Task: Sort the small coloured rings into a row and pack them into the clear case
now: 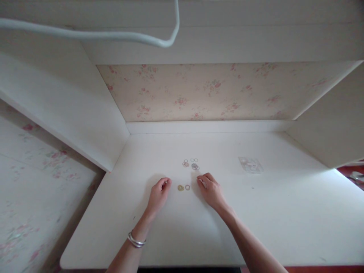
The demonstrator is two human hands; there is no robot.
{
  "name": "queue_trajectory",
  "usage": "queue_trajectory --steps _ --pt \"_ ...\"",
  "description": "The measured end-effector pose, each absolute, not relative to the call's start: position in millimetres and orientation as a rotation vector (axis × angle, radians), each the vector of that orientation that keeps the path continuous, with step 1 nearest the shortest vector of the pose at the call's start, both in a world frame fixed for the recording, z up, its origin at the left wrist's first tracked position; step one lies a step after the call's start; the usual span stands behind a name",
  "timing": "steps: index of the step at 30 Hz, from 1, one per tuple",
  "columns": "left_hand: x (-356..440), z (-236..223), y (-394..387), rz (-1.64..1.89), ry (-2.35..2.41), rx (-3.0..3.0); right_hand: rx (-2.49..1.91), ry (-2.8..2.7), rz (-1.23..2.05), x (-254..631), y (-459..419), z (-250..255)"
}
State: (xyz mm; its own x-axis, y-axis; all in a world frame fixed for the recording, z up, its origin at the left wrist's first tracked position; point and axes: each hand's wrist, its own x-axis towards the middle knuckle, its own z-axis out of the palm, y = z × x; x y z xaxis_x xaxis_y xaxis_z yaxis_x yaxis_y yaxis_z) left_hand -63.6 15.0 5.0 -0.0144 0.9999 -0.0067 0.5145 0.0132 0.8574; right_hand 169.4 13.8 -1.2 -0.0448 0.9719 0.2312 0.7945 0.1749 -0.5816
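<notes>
My left hand [160,192] rests on the white table with its fingers curled in and the thumb against them. Across from it, my right hand [211,189] is also closed, thumb and forefinger nearly together. What either hand holds, if anything, is too small or hidden to make out. Between the hands lie a little pile of gold-coloured rings [181,187] and a pinkish ring pile [187,187]. Farther back are loose copper-coloured rings [185,163], dark grey rings [195,166] bunched together, and two thin silvery rings [194,160] side by side.
A clear plastic bag [250,165] lies flat to the right on the white tabletop [284,220]. White side panels and a floral-papered back wall [199,93] enclose the table's far part. A white cable [113,35] hangs across the upper left.
</notes>
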Motion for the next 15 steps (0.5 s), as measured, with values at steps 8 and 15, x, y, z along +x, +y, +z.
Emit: queue_trajectory --steps 8,15 --pt "-67 0 13 0.914 1.547 1.578 -1.791 -2.11 0.143 136 67 10" --pt "-67 0 13 0.899 1.5 1.592 -1.8 -2.209 0.065 132 79 2"
